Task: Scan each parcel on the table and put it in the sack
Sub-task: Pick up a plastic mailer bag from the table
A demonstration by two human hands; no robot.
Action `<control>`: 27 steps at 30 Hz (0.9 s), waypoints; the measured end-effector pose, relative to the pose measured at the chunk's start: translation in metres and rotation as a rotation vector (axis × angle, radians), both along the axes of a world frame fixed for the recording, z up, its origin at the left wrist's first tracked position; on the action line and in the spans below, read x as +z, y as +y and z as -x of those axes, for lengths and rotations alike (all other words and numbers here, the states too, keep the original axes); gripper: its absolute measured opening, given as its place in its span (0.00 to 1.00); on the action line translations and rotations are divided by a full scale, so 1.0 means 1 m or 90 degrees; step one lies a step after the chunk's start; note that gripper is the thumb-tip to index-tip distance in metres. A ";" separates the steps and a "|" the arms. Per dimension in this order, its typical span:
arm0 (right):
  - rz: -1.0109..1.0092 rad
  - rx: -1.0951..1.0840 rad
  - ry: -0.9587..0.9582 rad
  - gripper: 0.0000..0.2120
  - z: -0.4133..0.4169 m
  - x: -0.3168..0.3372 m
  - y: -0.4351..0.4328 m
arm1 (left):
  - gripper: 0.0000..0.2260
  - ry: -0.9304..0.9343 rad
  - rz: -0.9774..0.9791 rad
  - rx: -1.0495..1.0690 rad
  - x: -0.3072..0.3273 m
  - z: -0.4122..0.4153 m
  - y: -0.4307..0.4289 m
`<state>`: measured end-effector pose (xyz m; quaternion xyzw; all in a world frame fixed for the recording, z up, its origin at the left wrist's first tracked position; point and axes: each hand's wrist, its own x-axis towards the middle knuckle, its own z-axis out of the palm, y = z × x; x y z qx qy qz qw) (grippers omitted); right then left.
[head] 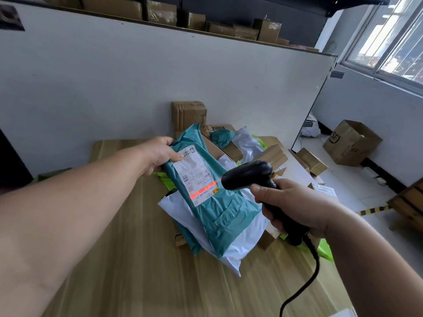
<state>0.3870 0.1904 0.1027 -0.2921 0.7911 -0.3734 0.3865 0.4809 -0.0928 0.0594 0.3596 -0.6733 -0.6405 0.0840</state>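
Above the table [128,259], I have the teal parcel [215,202] tilted up with its label [194,177] facing me, so the scanner's [249,173] beam can cross the printed codes. My left hand [160,154] pinches the parcel's far upper corner, thumb on the label edge and the other fingers behind it; holding it there keeps the label uncovered. The parcel's lower end sits over a white mailer [231,245] that lies on the table, though I cannot tell whether it rests on it or hangs just clear.

My right hand [295,207] is clenched round the scanner's grip, just right of the parcel, with the head aimed leftward at the label. A red line falls across the label's lower part, so I judge the scan is in hand but cannot say it has registered. The cord [306,277] trails down off the table's near edge, slack enough not to drag my aim.

Beyond the parcel, at the table's far end, lie more boxes [188,114] and mailers awaiting their turn. The sack is not in view.
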 end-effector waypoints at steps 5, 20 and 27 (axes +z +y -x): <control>-0.001 0.009 0.011 0.30 0.003 0.003 0.001 | 0.14 0.004 -0.011 0.003 0.000 0.000 0.000; -0.022 0.016 0.013 0.37 0.003 0.004 0.004 | 0.15 0.008 -0.008 0.001 0.002 0.000 0.003; -0.015 0.012 0.014 0.34 0.003 0.005 0.003 | 0.15 0.010 -0.005 -0.002 0.001 -0.001 0.004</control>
